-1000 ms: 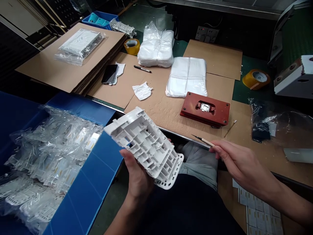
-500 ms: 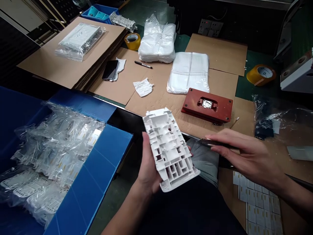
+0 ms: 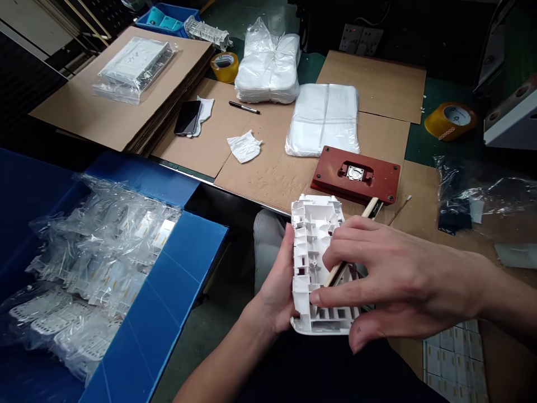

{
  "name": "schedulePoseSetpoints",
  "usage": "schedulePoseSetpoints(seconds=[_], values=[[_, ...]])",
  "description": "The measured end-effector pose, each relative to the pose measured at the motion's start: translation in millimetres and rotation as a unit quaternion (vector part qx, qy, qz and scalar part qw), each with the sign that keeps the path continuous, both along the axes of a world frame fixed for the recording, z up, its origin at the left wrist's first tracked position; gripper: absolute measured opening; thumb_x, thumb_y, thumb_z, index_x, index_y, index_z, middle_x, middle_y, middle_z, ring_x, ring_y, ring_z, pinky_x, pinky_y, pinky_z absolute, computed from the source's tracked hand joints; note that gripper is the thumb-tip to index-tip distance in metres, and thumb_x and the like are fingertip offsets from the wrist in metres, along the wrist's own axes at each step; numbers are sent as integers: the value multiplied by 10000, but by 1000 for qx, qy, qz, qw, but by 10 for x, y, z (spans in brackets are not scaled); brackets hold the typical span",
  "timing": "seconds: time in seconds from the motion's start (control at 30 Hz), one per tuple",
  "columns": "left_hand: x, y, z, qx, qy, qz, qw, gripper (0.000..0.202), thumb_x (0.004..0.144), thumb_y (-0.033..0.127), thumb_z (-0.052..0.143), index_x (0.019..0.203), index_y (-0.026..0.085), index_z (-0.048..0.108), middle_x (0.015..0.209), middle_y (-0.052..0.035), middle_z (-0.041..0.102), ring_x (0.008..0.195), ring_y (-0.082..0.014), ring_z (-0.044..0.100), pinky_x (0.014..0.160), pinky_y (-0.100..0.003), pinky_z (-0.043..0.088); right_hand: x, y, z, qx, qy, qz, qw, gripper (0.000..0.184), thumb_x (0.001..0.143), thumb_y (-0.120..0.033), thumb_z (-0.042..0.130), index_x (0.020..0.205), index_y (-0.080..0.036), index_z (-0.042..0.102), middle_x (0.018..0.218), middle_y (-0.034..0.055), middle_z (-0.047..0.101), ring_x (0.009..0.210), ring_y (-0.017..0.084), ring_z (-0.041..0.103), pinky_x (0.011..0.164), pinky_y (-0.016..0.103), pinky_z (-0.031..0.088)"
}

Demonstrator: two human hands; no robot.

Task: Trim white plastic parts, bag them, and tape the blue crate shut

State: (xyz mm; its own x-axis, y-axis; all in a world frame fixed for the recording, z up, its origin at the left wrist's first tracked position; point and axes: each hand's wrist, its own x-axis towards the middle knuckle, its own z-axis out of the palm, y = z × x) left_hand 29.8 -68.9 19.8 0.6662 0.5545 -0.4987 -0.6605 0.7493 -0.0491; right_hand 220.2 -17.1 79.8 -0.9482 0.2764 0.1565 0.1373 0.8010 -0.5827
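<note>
My left hand [image 3: 274, 288] is closed around the left edge of a white plastic housing [image 3: 312, 246], which is tilted so its ribbed, compartmented inside faces up. Over the housing's lower right lies my right hand [image 3: 390, 280], with a slim black-and-cream tool [image 3: 373, 209] tucked between its fingers. The tool slants across the housing, its lower end near the ribs; its middle is hidden by the fingers. One fingertip of the right hand touches the housing, while the thumb hangs near its lower edge.
A red fixture block [image 3: 335, 187] sits on the cardboard-covered bench [image 3: 260, 182], near wrapped white bundles [image 3: 323, 120], a phone [image 3: 188, 117] and a pen [image 3: 244, 107]. At left, a blue box [image 3: 168, 291] contains bagged white parts [image 3: 109, 246]. Yellow tape [image 3: 451, 120] lies at right.
My right hand has moved left and over the housing, bringing the slim tool onto it. My left hand has shifted right with the housing and turned it more upright in view.
</note>
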Motion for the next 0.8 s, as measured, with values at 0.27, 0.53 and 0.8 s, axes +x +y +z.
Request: schedulePoseSetpoints(seconds=[0.27, 0.53, 0.8], values=[[46, -14, 56, -15, -8, -17, 1000, 733, 971, 690, 349, 1384, 130, 582, 1108, -149, 752, 1104, -325, 690, 993, -416, 513, -1, -19, -35, -45, 38, -12, 998, 384, 866, -501, 744, 1179, -278, 720, 1009, 37, 630, 903, 174, 568, 884, 368, 397], [49, -19, 8, -17, 14, -25, 999, 705, 972, 675, 379, 1314, 113, 631, 1040, -146, 760, 1054, -322, 708, 940, -408, 549, -22, -55, -66, -65, 37, -2, 997, 433, 852, -525, 747, 1210, -284, 716, 1009, 47, 629, 899, 182, 562, 877, 364, 402], [21, -28, 11, -26, -21, -36, 999, 705, 969, 683, 381, 1317, 122, 628, 1066, -137, 757, 1063, -318, 704, 954, -404, 538, -24, -50, -131, -51, 59, 4, 997, 416, 866, -489, 748, 1201, -245, 714, 1022, 52, 633, 923, 177, 582, 898, 370, 406]])
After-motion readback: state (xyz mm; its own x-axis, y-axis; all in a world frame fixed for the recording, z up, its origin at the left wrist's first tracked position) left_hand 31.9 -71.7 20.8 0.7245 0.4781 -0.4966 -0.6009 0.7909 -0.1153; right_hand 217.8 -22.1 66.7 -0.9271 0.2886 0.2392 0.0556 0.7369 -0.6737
